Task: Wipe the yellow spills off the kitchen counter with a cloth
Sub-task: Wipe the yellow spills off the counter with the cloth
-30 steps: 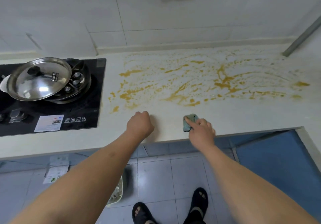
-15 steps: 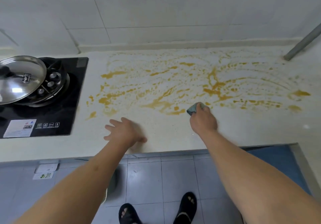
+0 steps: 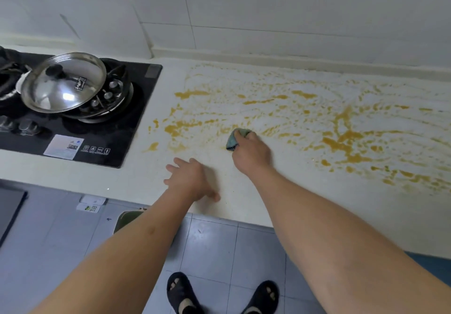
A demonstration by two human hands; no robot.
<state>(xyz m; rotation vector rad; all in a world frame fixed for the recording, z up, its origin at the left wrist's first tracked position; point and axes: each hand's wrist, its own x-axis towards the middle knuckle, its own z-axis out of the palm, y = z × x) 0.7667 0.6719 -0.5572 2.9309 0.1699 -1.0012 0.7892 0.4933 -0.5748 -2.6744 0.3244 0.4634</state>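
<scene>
Your right hand (image 3: 252,154) bunches a small, soft blue-green cloth (image 3: 236,138) and presses it onto the smooth pale table (image 3: 244,206), at the near edge of thin, smeared yellow spills (image 3: 341,138). Your left hand (image 3: 191,179) lies flat, fingers spread, apparently bracing you, holding nothing.

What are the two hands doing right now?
Left hand: open, fingers spread, resting on the counter, holding nothing.
Right hand: closed around the cloth, pressing it on the yellow spills.
</scene>
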